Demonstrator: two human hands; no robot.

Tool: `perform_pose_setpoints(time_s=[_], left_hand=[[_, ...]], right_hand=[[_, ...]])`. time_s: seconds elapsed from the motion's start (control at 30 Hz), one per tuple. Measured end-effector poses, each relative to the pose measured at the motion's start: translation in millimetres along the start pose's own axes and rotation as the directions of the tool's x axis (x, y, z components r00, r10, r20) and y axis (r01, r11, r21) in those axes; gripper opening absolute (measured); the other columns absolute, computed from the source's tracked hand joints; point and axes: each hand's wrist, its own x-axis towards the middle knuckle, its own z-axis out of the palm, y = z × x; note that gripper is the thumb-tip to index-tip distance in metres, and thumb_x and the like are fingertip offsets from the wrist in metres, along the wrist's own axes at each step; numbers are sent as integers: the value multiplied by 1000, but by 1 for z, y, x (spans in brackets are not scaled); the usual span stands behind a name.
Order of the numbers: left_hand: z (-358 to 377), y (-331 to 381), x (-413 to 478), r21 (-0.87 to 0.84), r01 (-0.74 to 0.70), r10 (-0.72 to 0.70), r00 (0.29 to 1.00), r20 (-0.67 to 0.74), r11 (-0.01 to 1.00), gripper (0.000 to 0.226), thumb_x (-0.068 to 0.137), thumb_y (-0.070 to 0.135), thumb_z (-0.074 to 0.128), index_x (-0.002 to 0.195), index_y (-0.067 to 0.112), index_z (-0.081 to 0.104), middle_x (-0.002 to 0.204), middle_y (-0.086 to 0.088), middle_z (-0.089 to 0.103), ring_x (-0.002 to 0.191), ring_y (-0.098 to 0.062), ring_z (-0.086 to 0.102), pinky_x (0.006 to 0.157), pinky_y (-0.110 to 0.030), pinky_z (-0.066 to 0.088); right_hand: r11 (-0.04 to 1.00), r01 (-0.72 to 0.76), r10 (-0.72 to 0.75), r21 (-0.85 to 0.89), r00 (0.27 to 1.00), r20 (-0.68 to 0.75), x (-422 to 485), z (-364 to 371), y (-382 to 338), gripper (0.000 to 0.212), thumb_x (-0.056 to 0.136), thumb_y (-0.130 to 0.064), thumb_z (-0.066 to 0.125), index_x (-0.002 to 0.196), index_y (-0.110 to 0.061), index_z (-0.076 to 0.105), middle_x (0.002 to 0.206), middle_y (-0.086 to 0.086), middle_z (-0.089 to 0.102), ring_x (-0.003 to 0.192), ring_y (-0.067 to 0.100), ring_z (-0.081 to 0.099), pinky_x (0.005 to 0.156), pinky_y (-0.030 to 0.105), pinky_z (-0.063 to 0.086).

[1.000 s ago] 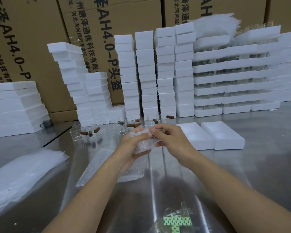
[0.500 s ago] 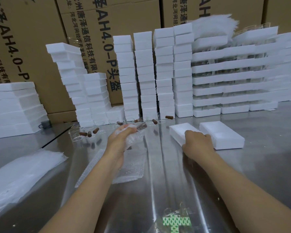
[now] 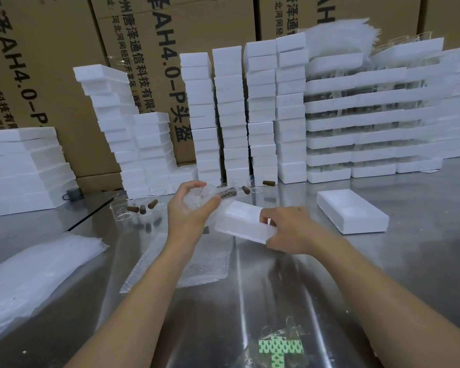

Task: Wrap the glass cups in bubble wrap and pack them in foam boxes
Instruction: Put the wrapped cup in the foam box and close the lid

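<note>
My left hand (image 3: 190, 208) grips a glass cup wrapped in bubble wrap (image 3: 205, 196); its brown cork end pokes out to the right. My right hand (image 3: 290, 229) holds a white foam box (image 3: 243, 221) by its right end, lifted and tilted, just below and right of the wrapped cup. A second foam box (image 3: 352, 211) lies on the table to the right. Several bare glass cups (image 3: 122, 208) with brown corks stand behind my left hand. A sheet of bubble wrap (image 3: 181, 261) lies flat under my left forearm.
Tall stacks of white foam boxes (image 3: 229, 115) line the back, in front of cardboard cartons (image 3: 144, 62). A pile of plastic sheets (image 3: 32, 277) lies at the left. A small bag with green-patterned tape (image 3: 279, 349) sits near the front edge of the steel table (image 3: 409, 261).
My right hand left the wrapped cup, reached right to a foam box, picked it up and brought it left toward the cup. My left hand kept hold of the wrapped cup.
</note>
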Motion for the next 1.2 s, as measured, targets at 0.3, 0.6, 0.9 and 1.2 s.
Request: perform_pose_setpoints(time_s=[0.3, 0.6, 0.9, 1.2], left_hand=[[7, -11, 1, 81, -189, 186, 981, 49, 979, 34, 83, 10, 90, 108, 22, 71, 98, 35, 68, 95, 17, 62, 77, 0, 44], [8, -35, -2, 347, 51, -148, 954, 259, 936, 48, 70, 52, 91, 113, 46, 70, 129, 23, 68, 127, -7, 62, 111, -35, 48], [-9, -42, 5, 564, 33, -306, 865, 396, 825, 75, 71, 70, 85, 139, 50, 61, 144, 22, 58, 133, -10, 56, 105, -31, 46], [-1, -14, 15, 302, 240, -285, 952, 114, 923, 28, 99, 57, 63, 118, 39, 73, 117, 11, 73, 110, -9, 67, 84, -29, 48]], right_hand=[[996, 43, -38, -74, 997, 65, -5, 3, -8, 28, 74, -20, 59, 96, -36, 55, 87, -14, 57, 87, 12, 54, 92, 35, 26], [991, 125, -121, -56, 990, 68, -4, 8, -19, 25, 69, -27, 63, 92, -38, 61, 86, -15, 56, 84, 14, 53, 90, 36, 30], [994, 58, -62, 88, 997, 43, -5, 6, -16, 14, 72, -40, 57, 78, -33, 67, 75, -11, 67, 73, 6, 57, 70, 25, 34], [942, 124, -44, 312, 967, -250, -1, 9, -9, 11, 92, -39, 64, 101, -37, 59, 100, -15, 61, 99, 9, 58, 87, 35, 51]])
